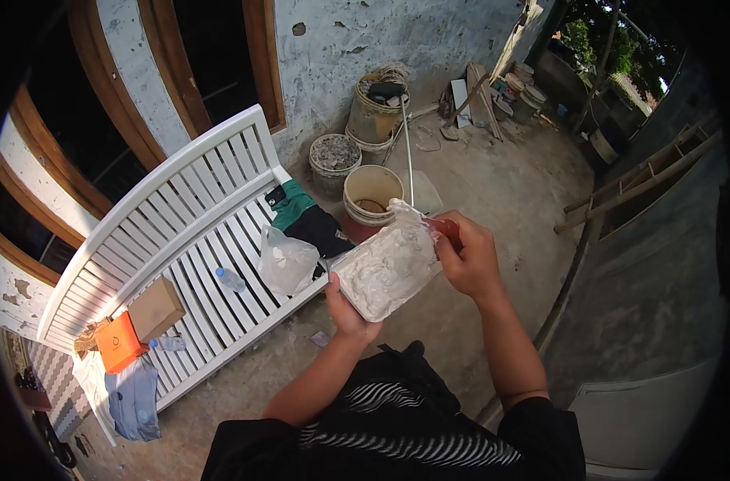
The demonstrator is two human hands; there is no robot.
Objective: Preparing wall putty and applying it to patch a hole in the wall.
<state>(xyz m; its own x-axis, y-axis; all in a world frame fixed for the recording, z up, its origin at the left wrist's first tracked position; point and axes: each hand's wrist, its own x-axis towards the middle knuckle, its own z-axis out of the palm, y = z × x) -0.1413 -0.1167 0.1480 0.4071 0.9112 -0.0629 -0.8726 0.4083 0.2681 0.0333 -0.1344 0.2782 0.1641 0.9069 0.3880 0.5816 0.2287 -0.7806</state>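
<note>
My left hand (350, 317) holds a rectangular tray (381, 272) of thick white paste by its lower left side, thumb up along the edge. My right hand (469, 252) grips a small tool with a reddish handle (443, 226) at the tray's upper right. The tool's end (405, 210) is coated in a lump of the white paste and is at the tray's far edge; its exact shape is hidden.
A white slatted bench (221, 264) with bags, bottles, boxes and cloths runs along the left. Several buckets (333, 152) stand by the wall ahead. Boards (485, 112) lean farther back, and a wooden ladder (621, 188) is at the right.
</note>
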